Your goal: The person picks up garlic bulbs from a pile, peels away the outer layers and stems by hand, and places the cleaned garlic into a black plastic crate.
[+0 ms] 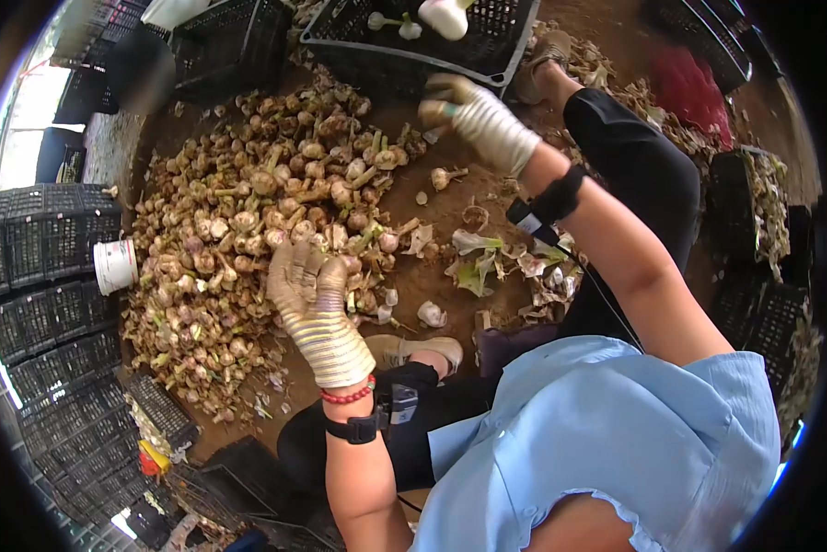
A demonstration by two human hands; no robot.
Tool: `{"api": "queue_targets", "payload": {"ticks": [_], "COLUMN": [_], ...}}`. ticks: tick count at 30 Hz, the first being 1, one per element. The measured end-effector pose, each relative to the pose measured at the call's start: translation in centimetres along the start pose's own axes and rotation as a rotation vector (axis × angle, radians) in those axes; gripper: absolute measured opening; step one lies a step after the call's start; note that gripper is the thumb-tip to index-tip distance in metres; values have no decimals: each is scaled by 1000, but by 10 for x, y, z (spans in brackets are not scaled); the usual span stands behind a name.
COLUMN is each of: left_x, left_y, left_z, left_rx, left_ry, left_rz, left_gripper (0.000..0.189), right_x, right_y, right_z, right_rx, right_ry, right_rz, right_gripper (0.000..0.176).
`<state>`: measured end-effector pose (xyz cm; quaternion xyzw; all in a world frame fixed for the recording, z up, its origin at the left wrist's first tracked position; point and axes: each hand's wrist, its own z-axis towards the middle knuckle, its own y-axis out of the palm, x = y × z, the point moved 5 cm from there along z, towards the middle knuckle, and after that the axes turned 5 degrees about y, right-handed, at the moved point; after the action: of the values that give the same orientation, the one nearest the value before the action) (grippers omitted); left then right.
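My left hand (314,313), in a dirty white knit glove, reaches over the near side of a large pile of garlic bulbs (266,179). Its thumb and fingers are apart, with fingertips right at the bulbs. My right hand (476,120), gloved too and slightly blurred, hovers by the near corner of a black plastic crate (404,60); its fingers are spread with nothing between them. A large white garlic bulb (445,17) overlaps the crate's inside, beyond the right hand. Two smaller garlic bulbs (395,25) with stems lie in the crate.
Peeled leaves (478,262) and skins litter the ground between my legs. Stacked black crates (50,239) line the left, with a white bucket (116,267) beside the pile. A red mesh bag (691,97) lies at the upper right, near a skin-filled crate (754,207).
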<state>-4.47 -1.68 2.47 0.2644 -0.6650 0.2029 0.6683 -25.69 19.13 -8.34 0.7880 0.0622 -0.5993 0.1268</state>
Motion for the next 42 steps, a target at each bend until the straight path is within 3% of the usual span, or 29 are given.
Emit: {"api": "queue_targets", "payload": {"ticks": [2,4,6,8,9,11,12,15,16,18,20,22,24,26,28,31,32,34,35,37,38,40,42], "left_x": [-6,-10,-14,-12,-10,-20,-27,-56,-61,-74,-117,-105,-88,-57,-56,-42,-34,-21,-25,-16,-13,-13,-13], "left_y": [-7,-11,-21,-22,-20,-33,-43,-61,-59,-37,-31,-2,9,24,28,41,43,42,37,40,40,40,42], "left_z": [0,0,-1,-2,-2,0,1,6,4,-8,-16,-23,-29,-35,-39,-44,-44,-44,-38,-38,-39,-41,-41], "left_rx": [-12,-44,-22,-10,32,53,77,72,32,-154,-403,-430,-474,-539,-584,-665,-671,-662,-645,-614,-586,-568,-605], "left_ry": [-6,-121,-79,-133,-103,-135,-147,-184,-213,-430,-176,-369,-367,-12,16,80,96,225,272,288,295,301,255], "left_rz": [71,13,53,47,49,43,48,42,70,73,332,262,188,253,361,304,298,287,338,317,297,287,332], "left_gripper": [48,46,42,38,29,28,28,34,38,69,77,74,70,66,65,66,66,67,69,69,69,70,72], "right_x": [54,127,191,237,240,256,243,203,182,116,52,4,-22,-30,-43,-59,-52,-30,-25,-12,-11,-25,-39], "right_y": [33,78,114,132,139,128,133,107,103,94,92,89,76,57,39,7,-28,-63,-70,-68,-60,-9,24], "right_z": [0,-14,-20,-25,-23,-20,-23,-43,-51,-75,-101,-126,-143,-151,-158,-161,-150,-142,-146,-152,-157,-172,-177], "right_rx": [-153,-381,-447,-257,-262,-49,-385,-277,-276,-388,-433,-445,-436,-431,-428,-165,43,241,238,64,61,-209,-379], "right_ry": [-201,-58,105,56,55,542,366,12,7,-284,-402,-490,-587,-501,-418,-473,-382,-202,-205,118,121,-44,-168], "right_rz": [-576,-796,-1023,-1037,-1026,-840,-1308,-1102,-1115,-863,-836,-790,-755,-674,-592,-582,-550,-665,-665,-1165,-1168,-452,-48], "right_gripper": [37,28,25,25,25,27,31,35,35,39,43,44,45,41,38,22,25,25,25,29,29,53,59]}}
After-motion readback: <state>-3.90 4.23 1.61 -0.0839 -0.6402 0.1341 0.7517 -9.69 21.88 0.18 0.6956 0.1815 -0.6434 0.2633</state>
